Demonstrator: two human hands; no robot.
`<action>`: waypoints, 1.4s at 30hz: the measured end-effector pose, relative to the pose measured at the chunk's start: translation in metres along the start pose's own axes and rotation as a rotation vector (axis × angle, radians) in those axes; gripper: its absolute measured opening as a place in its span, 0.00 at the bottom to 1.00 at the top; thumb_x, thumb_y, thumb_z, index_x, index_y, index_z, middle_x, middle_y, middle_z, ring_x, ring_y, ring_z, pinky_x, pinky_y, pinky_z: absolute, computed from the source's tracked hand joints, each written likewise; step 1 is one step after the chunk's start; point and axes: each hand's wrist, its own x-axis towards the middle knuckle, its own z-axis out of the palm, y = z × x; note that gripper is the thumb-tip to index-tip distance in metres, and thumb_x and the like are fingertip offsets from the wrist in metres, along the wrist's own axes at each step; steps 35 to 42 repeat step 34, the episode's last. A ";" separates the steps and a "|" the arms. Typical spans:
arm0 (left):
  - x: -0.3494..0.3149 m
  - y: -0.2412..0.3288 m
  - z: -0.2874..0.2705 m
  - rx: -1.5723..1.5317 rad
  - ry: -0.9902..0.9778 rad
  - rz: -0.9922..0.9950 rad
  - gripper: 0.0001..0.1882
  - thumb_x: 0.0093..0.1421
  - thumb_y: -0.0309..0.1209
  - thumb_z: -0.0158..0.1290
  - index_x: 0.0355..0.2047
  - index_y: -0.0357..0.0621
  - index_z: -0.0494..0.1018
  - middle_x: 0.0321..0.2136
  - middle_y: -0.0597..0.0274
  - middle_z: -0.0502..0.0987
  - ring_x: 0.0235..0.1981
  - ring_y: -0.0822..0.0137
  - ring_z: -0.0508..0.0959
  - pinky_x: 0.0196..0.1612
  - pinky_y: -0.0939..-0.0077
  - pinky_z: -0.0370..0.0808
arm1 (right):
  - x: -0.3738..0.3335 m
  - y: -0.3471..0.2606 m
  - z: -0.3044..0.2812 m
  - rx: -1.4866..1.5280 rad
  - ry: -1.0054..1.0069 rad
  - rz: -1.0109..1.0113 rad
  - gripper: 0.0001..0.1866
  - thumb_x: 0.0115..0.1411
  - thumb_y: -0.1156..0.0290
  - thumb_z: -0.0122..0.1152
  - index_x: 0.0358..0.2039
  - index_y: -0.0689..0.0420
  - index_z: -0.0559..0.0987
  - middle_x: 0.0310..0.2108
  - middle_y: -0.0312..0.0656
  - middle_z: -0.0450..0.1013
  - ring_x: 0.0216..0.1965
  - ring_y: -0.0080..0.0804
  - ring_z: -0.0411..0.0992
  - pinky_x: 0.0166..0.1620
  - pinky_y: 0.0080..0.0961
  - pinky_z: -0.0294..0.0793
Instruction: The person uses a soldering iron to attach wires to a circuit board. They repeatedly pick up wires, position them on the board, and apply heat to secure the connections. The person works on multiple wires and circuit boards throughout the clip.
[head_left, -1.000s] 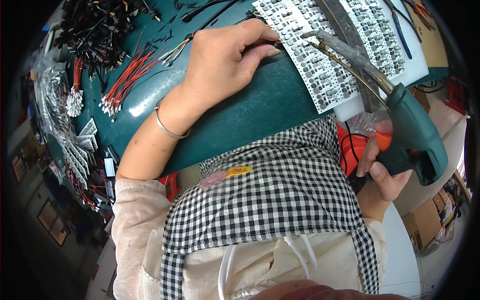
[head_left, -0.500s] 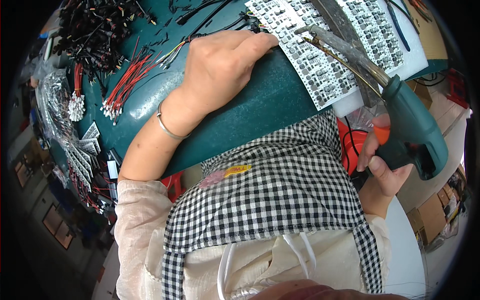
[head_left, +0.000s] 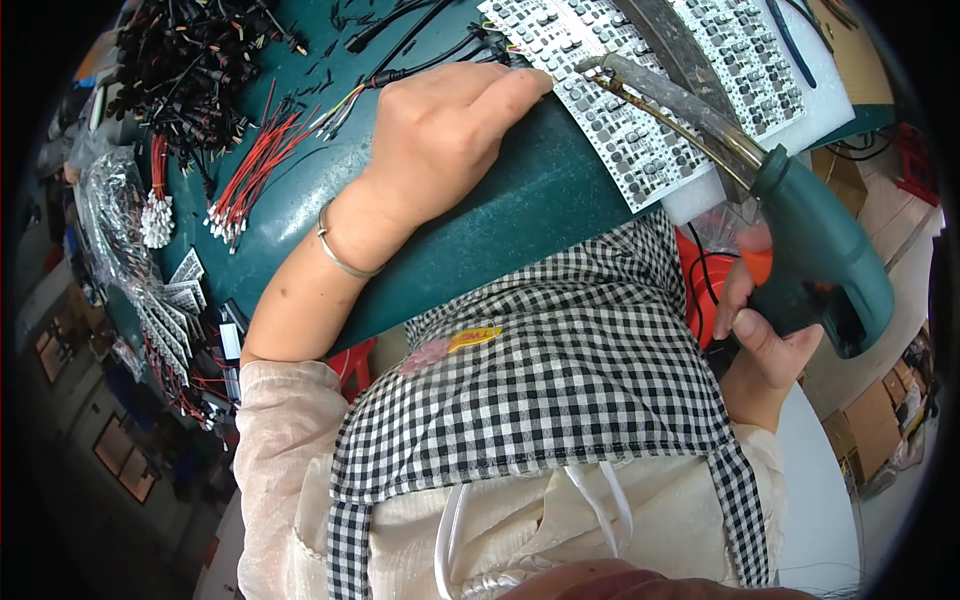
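Note:
My left hand (head_left: 435, 140) is closed in a pinch at the left edge of a white circuit board sheet (head_left: 640, 150). A black cable (head_left: 420, 68) with thin coloured wires at its ends runs behind this hand, which appears to grip it; the fingertips are hidden. In my right hand (head_left: 765, 345) is a green soldering gun (head_left: 825, 235) with an orange trigger. Its metal barrel and thin feed tube reach up and left over the board, the tip a short way right of my left fingers. A dark metal bar (head_left: 680, 55) lies across the sheet.
White foam (head_left: 820, 110) lies under the sheet on the green table (head_left: 500, 220). Red wires with white connectors (head_left: 245, 185) and a heap of black cables (head_left: 185, 80) are at the left. Small populated strips (head_left: 170, 320) hang near the table's left edge.
The soldering gun has shifted slightly left and up, its tip nearer my left fingers. My left hand keeps nearly the same place and pinch.

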 end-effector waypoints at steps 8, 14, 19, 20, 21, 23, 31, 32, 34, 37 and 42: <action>0.002 0.000 -0.001 -0.105 -0.003 -0.132 0.11 0.48 0.22 0.62 0.33 0.44 0.78 0.24 0.64 0.79 0.21 0.69 0.79 0.24 0.79 0.74 | -0.001 0.002 -0.006 0.018 -0.043 0.003 0.36 0.46 0.70 0.72 0.50 0.75 0.65 0.41 0.54 0.68 0.19 0.23 0.67 0.16 0.16 0.70; 0.005 0.012 -0.002 -0.079 0.009 -0.208 0.09 0.48 0.22 0.64 0.31 0.43 0.79 0.23 0.64 0.79 0.19 0.70 0.77 0.22 0.81 0.72 | -0.002 0.003 -0.007 0.009 -0.051 0.000 0.36 0.46 0.71 0.72 0.51 0.75 0.64 0.42 0.55 0.68 0.19 0.24 0.67 0.16 0.16 0.70; 0.007 0.015 -0.003 0.012 0.015 -0.133 0.09 0.48 0.23 0.64 0.31 0.44 0.78 0.19 0.64 0.77 0.17 0.69 0.76 0.20 0.78 0.70 | -0.004 0.005 -0.008 0.004 -0.066 0.015 0.37 0.46 0.72 0.72 0.52 0.74 0.63 0.42 0.54 0.68 0.19 0.24 0.67 0.16 0.16 0.70; 0.004 0.012 0.000 0.031 0.020 -0.110 0.09 0.48 0.23 0.64 0.31 0.44 0.78 0.19 0.64 0.77 0.17 0.69 0.76 0.19 0.77 0.70 | -0.005 0.005 -0.008 0.005 -0.064 0.017 0.37 0.46 0.72 0.72 0.53 0.73 0.63 0.42 0.54 0.68 0.19 0.25 0.67 0.17 0.16 0.70; 0.002 0.011 0.001 0.053 0.024 -0.088 0.09 0.48 0.24 0.64 0.31 0.43 0.78 0.18 0.64 0.76 0.16 0.68 0.76 0.19 0.77 0.70 | -0.006 0.006 -0.006 0.009 -0.054 0.016 0.38 0.46 0.72 0.72 0.53 0.73 0.63 0.42 0.54 0.68 0.19 0.25 0.67 0.17 0.16 0.70; 0.002 0.011 -0.001 0.063 -0.008 -0.079 0.09 0.48 0.24 0.64 0.30 0.43 0.77 0.18 0.64 0.76 0.16 0.67 0.75 0.19 0.76 0.70 | -0.009 0.008 -0.005 0.005 -0.037 0.025 0.38 0.46 0.72 0.72 0.54 0.72 0.63 0.42 0.54 0.68 0.19 0.25 0.67 0.17 0.16 0.69; 0.003 0.017 0.000 0.115 -0.003 -0.104 0.09 0.48 0.23 0.64 0.30 0.44 0.76 0.17 0.64 0.75 0.16 0.67 0.75 0.19 0.76 0.71 | -0.009 -0.002 -0.001 -0.022 -0.040 0.133 0.31 0.46 0.71 0.74 0.48 0.67 0.70 0.32 0.43 0.71 0.21 0.23 0.67 0.26 0.18 0.66; 0.003 0.017 0.000 0.134 -0.012 -0.095 0.09 0.48 0.23 0.64 0.30 0.44 0.76 0.17 0.64 0.75 0.16 0.67 0.75 0.19 0.77 0.71 | -0.009 -0.002 -0.001 -0.032 -0.049 0.127 0.31 0.46 0.71 0.74 0.48 0.67 0.70 0.33 0.43 0.71 0.21 0.23 0.67 0.26 0.18 0.66; 0.003 0.016 -0.001 0.147 -0.021 -0.087 0.09 0.48 0.23 0.64 0.30 0.44 0.76 0.17 0.64 0.75 0.16 0.67 0.75 0.19 0.77 0.71 | -0.010 0.003 -0.006 -0.053 -0.068 0.081 0.35 0.46 0.71 0.73 0.52 0.68 0.66 0.38 0.48 0.70 0.20 0.24 0.67 0.21 0.17 0.67; 0.003 0.016 -0.001 0.147 -0.021 -0.087 0.09 0.48 0.23 0.64 0.30 0.44 0.76 0.17 0.64 0.75 0.16 0.67 0.75 0.19 0.77 0.71 | -0.010 0.003 -0.006 -0.053 -0.068 0.081 0.35 0.46 0.71 0.73 0.52 0.68 0.66 0.38 0.48 0.70 0.20 0.24 0.67 0.21 0.17 0.67; 0.003 0.016 -0.001 0.147 -0.021 -0.087 0.09 0.48 0.23 0.64 0.30 0.44 0.76 0.17 0.64 0.75 0.16 0.67 0.75 0.19 0.77 0.71 | -0.010 0.003 -0.006 -0.053 -0.068 0.081 0.35 0.46 0.71 0.73 0.52 0.68 0.66 0.38 0.48 0.70 0.20 0.24 0.67 0.21 0.17 0.67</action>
